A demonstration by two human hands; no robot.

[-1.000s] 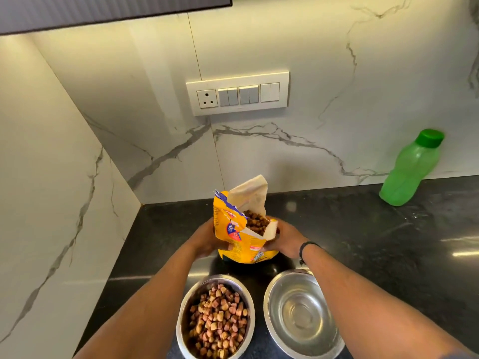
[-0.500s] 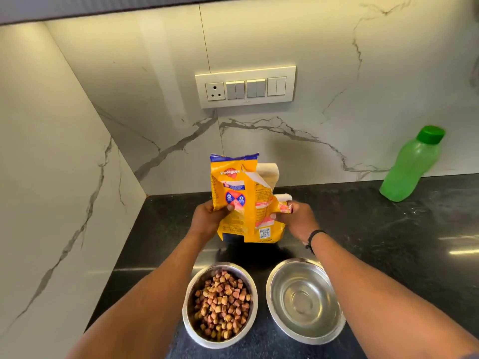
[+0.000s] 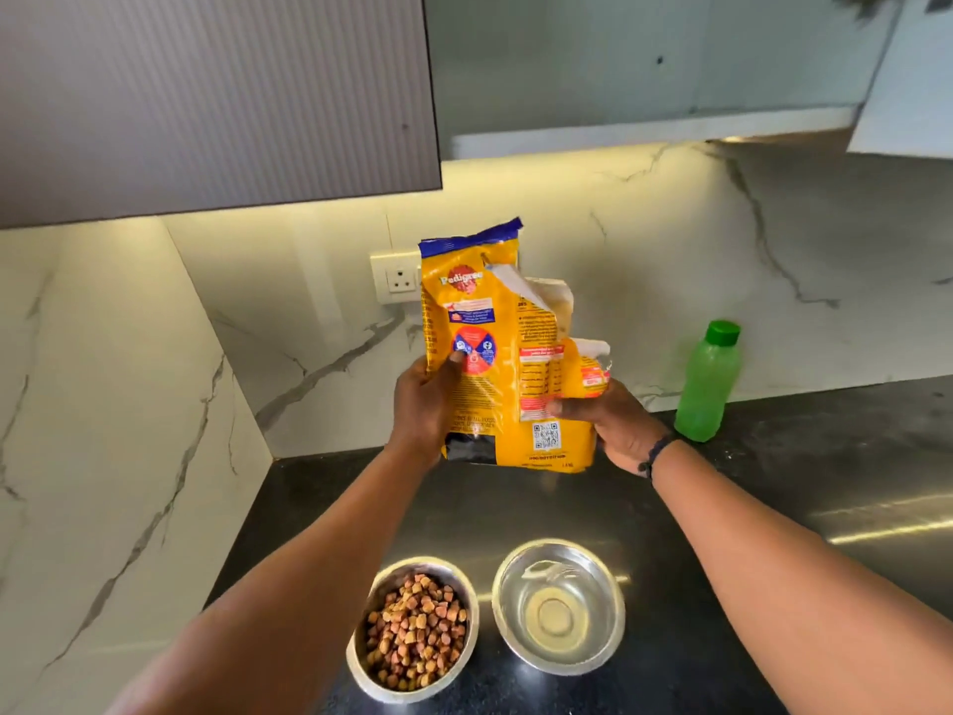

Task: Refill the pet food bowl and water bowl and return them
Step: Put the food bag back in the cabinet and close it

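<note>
The food bag is being held upright above the worktop, clamped by the left grip and right grip; kibble is lying in the food bowl.

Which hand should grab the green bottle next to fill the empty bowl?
Right, probably. The green bottle stands just beyond the right hand, on that side. The left hand is across the food bag both hands hold, and could keep it.

Yellow pet food bag: "Pedigree" brand at 11 o'clock; QR code at 5 o'clock; remaining print illegible
</note>
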